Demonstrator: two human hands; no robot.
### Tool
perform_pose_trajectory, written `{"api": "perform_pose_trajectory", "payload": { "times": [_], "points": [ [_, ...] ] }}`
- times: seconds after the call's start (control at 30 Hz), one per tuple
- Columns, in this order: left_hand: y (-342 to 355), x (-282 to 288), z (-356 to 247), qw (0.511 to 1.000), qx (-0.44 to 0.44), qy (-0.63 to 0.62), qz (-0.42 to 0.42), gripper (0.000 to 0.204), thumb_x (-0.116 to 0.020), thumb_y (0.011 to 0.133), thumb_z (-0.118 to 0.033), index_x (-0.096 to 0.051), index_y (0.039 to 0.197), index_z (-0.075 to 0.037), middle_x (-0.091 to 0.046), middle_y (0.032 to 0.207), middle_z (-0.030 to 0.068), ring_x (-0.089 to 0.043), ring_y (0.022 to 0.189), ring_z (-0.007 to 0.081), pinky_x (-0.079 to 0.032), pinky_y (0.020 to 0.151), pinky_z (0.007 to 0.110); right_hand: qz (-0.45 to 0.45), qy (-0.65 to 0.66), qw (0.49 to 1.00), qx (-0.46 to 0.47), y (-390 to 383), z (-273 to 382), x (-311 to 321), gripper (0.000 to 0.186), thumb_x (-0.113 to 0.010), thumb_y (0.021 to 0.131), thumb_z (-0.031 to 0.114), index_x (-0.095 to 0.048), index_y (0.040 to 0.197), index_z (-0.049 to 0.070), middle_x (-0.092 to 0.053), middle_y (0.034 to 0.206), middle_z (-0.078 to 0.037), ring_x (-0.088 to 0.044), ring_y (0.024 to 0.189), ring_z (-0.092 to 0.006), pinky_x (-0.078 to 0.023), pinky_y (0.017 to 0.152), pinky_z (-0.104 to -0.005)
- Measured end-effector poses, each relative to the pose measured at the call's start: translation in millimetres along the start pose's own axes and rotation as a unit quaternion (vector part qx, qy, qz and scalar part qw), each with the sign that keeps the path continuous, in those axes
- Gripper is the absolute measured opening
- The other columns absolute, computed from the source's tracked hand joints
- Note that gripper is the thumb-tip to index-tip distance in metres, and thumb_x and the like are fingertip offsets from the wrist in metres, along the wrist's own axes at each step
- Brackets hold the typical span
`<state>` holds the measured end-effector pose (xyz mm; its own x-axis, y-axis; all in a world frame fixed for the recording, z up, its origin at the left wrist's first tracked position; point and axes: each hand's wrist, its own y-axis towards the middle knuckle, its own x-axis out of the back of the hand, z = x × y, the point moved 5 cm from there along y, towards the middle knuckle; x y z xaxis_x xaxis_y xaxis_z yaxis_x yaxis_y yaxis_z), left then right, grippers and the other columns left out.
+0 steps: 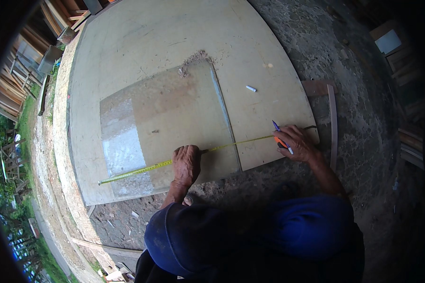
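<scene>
A yellow tape measure blade [146, 169] stretches across a large pale wooden sheet [274, 66] and a smaller, stained board [174, 113] on top of it. My left hand [186, 164] is closed over the blade partway along, its fingers curled down. The blade's free end lies near the small board's left side. At the other end, my right hand [297, 142] grips the orange tape case [280, 141], which is partly hidden by the fingers. A purple-and-white marker [276, 125] is held in the same hand. Its white cap [251, 88] appears to lie on the sheet farther off.
Wood shavings [193, 60] are heaped at the small board's far edge. Dark, rough ground [354, 94] surrounds the sheet. On the right lies a narrow wooden strip [333, 127]. Stacked timber [14, 89] leans at the far left, beside a strip of grass.
</scene>
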<state>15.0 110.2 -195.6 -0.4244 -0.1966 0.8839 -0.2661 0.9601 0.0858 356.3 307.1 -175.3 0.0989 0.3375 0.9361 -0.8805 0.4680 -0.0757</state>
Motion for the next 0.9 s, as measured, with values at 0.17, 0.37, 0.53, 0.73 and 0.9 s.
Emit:
{"api": "perform_pose_trajectory", "payload": {
  "times": [0.17,0.37,0.53,0.73,0.9],
  "points": [
    [30,68,-15,0.990,-0.136,0.047,-0.008,0.014,-0.070,0.091,-0.017,-0.060,0.083,-0.011,-0.060,0.074,0.0051,-0.061,0.071,0.0266,-0.044,0.077,0.043,-0.013,0.162,0.987,0.008,-4,34,10,0.065,-0.073,0.086,0.026,-0.051,0.143,0.005,-0.057,0.134,-0.017,-0.054,0.123,-0.0345,-0.043,0.106,-0.0474],
    [80,121,-28,0.968,-0.198,0.153,-0.030,0.025,-0.067,0.095,-0.028,-0.060,0.076,-0.012,-0.059,0.066,0.0048,-0.059,0.065,0.0252,-0.043,0.077,0.040,-0.055,0.290,0.955,-0.038,-8,57,9,0.071,-0.075,0.086,0.032,-0.047,0.143,0.000,-0.055,0.134,-0.024,-0.055,0.124,-0.0392,-0.044,0.106,-0.0481],
    [102,118,-61,0.944,-0.288,0.162,0.016,0.032,-0.069,0.094,-0.035,-0.059,0.072,-0.013,-0.060,0.062,0.0035,-0.061,0.061,0.0216,-0.042,0.070,0.036,-0.078,0.303,0.949,-0.037,0,79,21,0.073,-0.076,0.087,0.033,-0.045,0.145,0.000,-0.055,0.134,-0.024,-0.055,0.125,-0.0390,-0.045,0.106,-0.0475],
    [129,91,-133,0.939,-0.304,0.145,0.070,0.037,-0.063,0.097,-0.044,-0.065,0.114,-0.011,-0.066,0.111,0.0136,-0.063,0.106,0.0276,-0.045,0.098,0.044,-0.129,0.292,0.946,-0.063,29,96,41,0.073,-0.076,0.089,0.029,-0.041,0.148,0.002,-0.054,0.134,-0.024,-0.054,0.124,-0.0395,-0.045,0.106,-0.0476],
    [144,114,-112,0.975,-0.211,-0.008,-0.067,0.060,-0.047,0.106,-0.048,-0.041,0.155,-0.015,-0.031,0.164,0.0167,-0.023,0.153,0.0410,-0.021,0.123,0.055,-0.204,0.116,0.956,-0.175,35,4,24,0.074,-0.077,0.087,0.027,-0.041,0.147,0.003,-0.056,0.129,-0.023,-0.055,0.118,-0.0391,-0.045,0.100,-0.0487]
  ]
}}
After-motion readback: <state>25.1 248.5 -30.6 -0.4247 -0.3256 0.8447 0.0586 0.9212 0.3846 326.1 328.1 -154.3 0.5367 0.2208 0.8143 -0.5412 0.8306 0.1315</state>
